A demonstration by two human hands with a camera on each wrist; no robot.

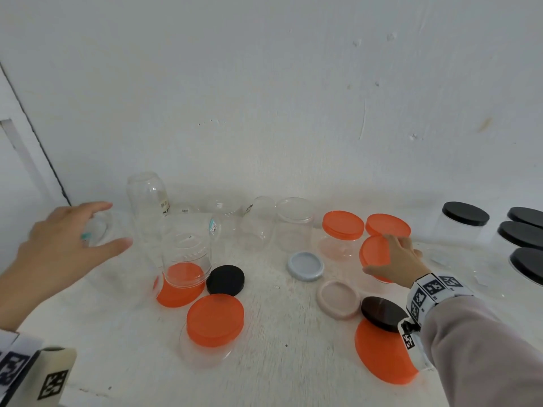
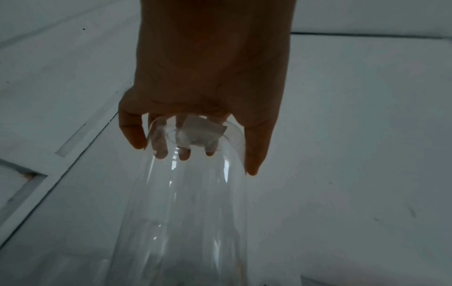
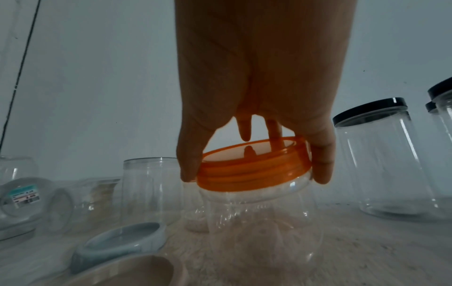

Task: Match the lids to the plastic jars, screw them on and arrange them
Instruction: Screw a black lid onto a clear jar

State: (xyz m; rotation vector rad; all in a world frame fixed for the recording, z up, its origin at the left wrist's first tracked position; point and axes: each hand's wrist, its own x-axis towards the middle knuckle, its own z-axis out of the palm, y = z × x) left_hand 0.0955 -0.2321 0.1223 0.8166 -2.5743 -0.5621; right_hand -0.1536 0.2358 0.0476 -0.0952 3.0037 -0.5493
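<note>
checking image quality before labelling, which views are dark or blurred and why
Head view: evenly lit, left hand slightly motion-blurred. Left wrist view: dim, hand backlit to a silhouette, clear jar marked only by thin glints. Right wrist view: right hand backlit and dark, orange lid sharp, near lids at the bottom edge out of focus.

Scuffed white wall (image 1: 293, 83); white tabletop (image 1: 279, 362); dark cable (image 1: 35, 136)

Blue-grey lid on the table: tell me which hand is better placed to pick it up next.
Neither is free; the right hand, gripping an orange-lidded jar, is nearer the blue-grey lid. The left hand holds a clear jar far off.
</note>
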